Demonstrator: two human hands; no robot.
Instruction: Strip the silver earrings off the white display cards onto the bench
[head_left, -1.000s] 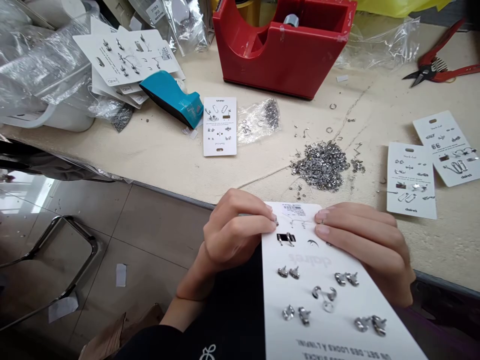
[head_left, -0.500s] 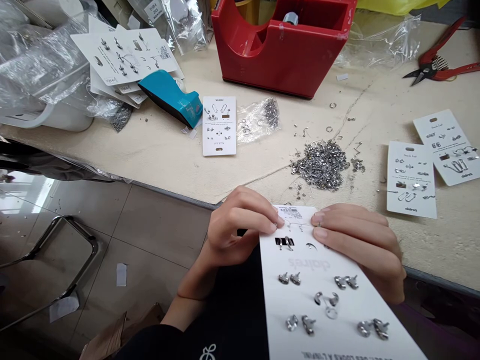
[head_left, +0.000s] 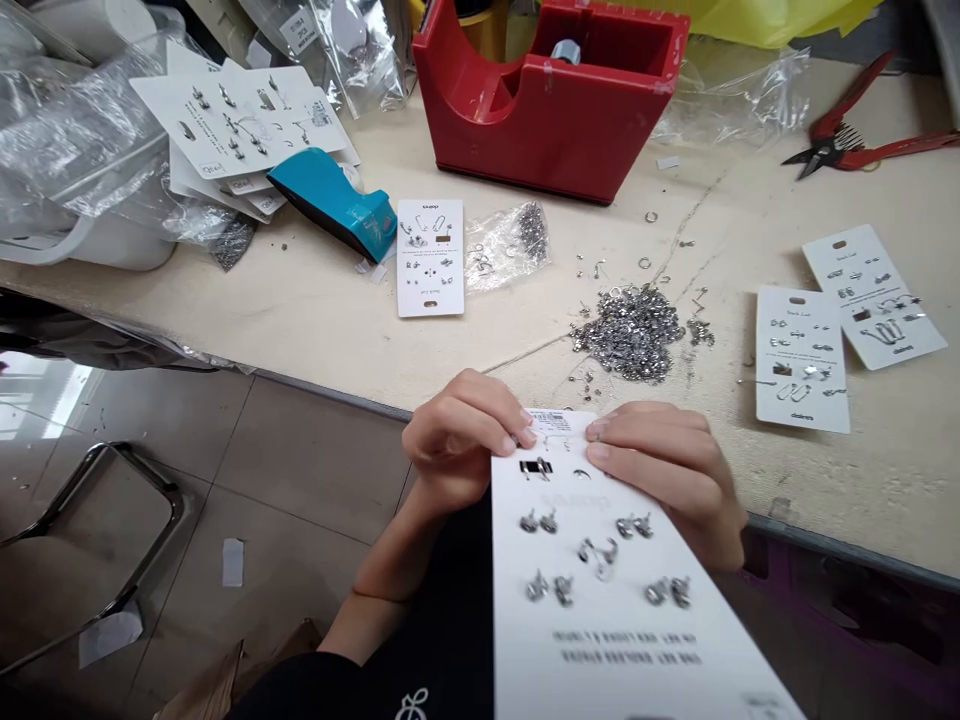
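A long white earring card point(head_left: 600, 640) fitted with several metal earrings is held up in front of me, its far end over the table's front edge. My left hand point(head_left: 469, 435) is closed, thumb and fingertips pinching the card's far left edge. From the other side my right hand point(head_left: 667, 470) grips the card's right edge, fingers laid over its face and thumb hidden beneath. Just past the card lies a heap of small silver earring backs point(head_left: 630, 335).
A red tape dispenser point(head_left: 540, 130), a teal tape dispenser point(head_left: 337, 200) and a small jewelry card point(head_left: 430, 258) lie farther back. Two more cards point(head_left: 802, 360) are at right, below red-handled pliers point(head_left: 840, 145). A metal-framed chair point(head_left: 169, 510) stands on the floor at left.
Both hands and the card have shifted slightly left in view, and more of the card's lower printed part shows. The tabletop things shift left too as the view moves. Both hands keep their hold.
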